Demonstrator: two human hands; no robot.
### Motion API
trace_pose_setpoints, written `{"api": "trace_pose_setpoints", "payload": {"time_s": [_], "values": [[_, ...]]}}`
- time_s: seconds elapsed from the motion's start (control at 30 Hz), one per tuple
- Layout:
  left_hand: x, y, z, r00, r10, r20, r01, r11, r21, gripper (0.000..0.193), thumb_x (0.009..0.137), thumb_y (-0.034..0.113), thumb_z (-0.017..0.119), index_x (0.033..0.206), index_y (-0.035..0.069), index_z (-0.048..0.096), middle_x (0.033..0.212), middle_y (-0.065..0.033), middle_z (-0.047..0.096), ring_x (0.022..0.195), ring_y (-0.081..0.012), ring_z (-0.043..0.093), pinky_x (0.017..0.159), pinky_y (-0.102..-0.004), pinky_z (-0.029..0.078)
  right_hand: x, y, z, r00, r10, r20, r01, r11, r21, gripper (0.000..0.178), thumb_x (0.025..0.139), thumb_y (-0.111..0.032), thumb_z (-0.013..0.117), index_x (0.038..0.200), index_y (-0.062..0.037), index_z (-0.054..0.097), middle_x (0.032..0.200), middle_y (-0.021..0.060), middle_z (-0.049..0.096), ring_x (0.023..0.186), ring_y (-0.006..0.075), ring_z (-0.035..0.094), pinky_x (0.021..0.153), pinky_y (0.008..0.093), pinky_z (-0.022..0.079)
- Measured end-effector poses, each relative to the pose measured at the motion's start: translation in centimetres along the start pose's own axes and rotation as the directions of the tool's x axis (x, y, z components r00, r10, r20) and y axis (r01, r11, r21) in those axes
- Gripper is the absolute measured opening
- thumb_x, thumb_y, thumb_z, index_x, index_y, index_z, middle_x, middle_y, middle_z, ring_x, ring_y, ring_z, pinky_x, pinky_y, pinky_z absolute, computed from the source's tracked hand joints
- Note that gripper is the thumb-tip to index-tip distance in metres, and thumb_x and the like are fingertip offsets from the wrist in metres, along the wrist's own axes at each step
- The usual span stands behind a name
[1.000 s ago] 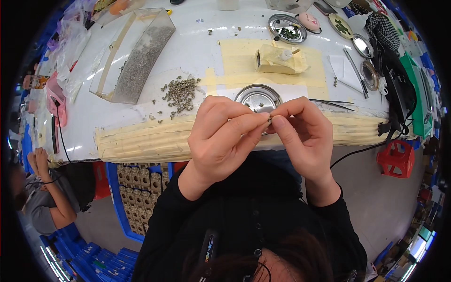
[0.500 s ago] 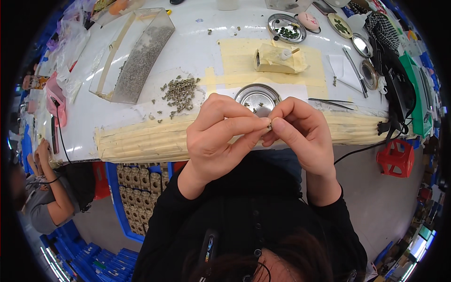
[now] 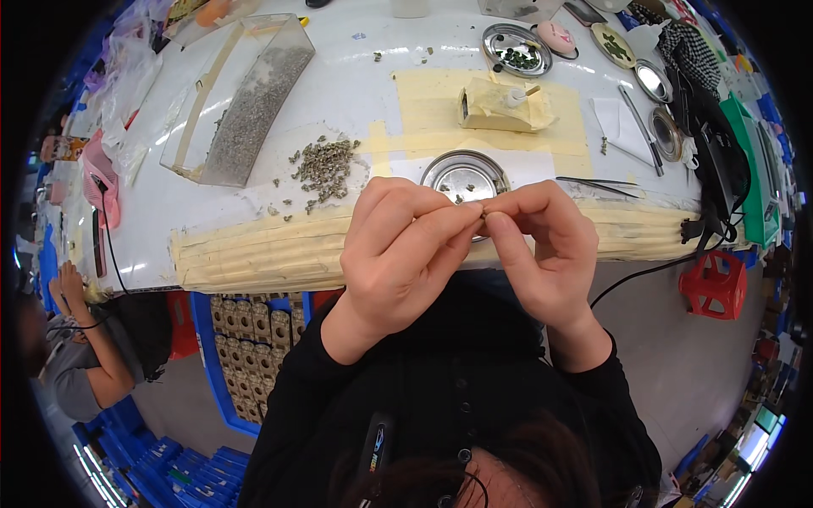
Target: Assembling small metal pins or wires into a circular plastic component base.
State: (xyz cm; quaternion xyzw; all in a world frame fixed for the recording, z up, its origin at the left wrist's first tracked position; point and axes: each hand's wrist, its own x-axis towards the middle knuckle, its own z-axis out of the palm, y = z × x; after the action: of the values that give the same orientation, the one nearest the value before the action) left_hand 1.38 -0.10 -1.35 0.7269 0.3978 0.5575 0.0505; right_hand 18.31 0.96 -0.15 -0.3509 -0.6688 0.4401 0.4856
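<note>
My left hand (image 3: 402,250) and my right hand (image 3: 546,245) meet fingertip to fingertip over the table's near edge. Between their pinched thumbs and forefingers sits a small metal part (image 3: 483,215), mostly hidden by the fingers. Just beyond the fingertips is a round steel dish (image 3: 436,169) with a few small metal pieces in it. To the left of my left hand lies a loose pile of small metal parts (image 3: 326,169).
A clear bin (image 3: 190,127) of small parts stands at the left. Farther back are a tape-covered block (image 3: 500,110) and a steel plate (image 3: 491,41) of dark green pieces. Tweezers (image 3: 597,184) lie at the right. Below the table sits a blue crate (image 3: 216,372); a person (image 3: 93,372) sits left.
Both hands have shifted slightly, and the fingertips are closer together around the small metal part. The left hand's knuckles have dropped a little. The neighbouring person's hand has moved slightly.
</note>
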Motion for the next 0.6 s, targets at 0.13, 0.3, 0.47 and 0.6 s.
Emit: {"api": "trace_pose_setpoints", "payload": {"time_s": [0.13,0.3,0.47,0.6], "values": [[0.02,-0.25,-0.23,0.999,-0.035,0.023,0.037,0.992,-0.121,0.026,0.066,-0.008,0.078,0.089,0.003,0.073,0.083,-0.0048,0.065,0.074,-0.0187,0.058,0.065,-0.0300,0.041,0.11,-0.68,-0.72,0.951,0.282,0.124,-0.308,0.889,0.339,0.009,0.095,-0.004,0.061,0.099,0.0038,0.058,0.092,0.0077,0.067,0.085,0.0121,0.067,0.077,0.0254,0.056],[0.07,-0.26,-0.32,0.998,-0.051,0.033,0.055,0.988,-0.145,0.025,0.067,-0.008,0.077,0.089,0.003,0.073,0.083,-0.0047,0.066,0.075,-0.0184,0.057,0.067,-0.0300,0.041,0.20,-0.55,-0.79,0.933,0.315,0.172,-0.359,0.824,0.438,0.011,0.097,-0.006,0.060,0.103,0.0035,0.056,0.092,0.0081,0.067,0.085,0.0118,0.067,0.078,0.0254,0.057],[0.15,-0.23,-0.44,0.998,-0.045,0.044,0.052,0.982,-0.181,0.024,0.067,-0.007,0.077,0.089,0.003,0.073,0.083,-0.0048,0.066,0.075,-0.0181,0.057,0.067,-0.0298,0.041,0.24,0.05,-0.99,0.922,0.324,0.211,-0.387,0.769,0.509,0.014,0.097,-0.006,0.059,0.108,0.0025,0.055,0.094,0.0087,0.067,0.087,0.0140,0.069,0.078,0.0262,0.057],[0.39,-0.18,-0.50,0.998,-0.054,0.041,0.061,0.979,-0.193,0.030,0.063,-0.006,0.080,0.090,0.005,0.073,0.082,-0.0036,0.064,0.073,-0.0197,0.059,0.064,-0.0305,0.044,0.29,0.04,-0.85,0.919,0.325,0.223,-0.394,0.738,0.548,0.016,0.098,-0.006,0.059,0.111,0.0023,0.055,0.095,0.0091,0.068,0.087,0.0150,0.069,0.078,0.0266,0.058]]}}
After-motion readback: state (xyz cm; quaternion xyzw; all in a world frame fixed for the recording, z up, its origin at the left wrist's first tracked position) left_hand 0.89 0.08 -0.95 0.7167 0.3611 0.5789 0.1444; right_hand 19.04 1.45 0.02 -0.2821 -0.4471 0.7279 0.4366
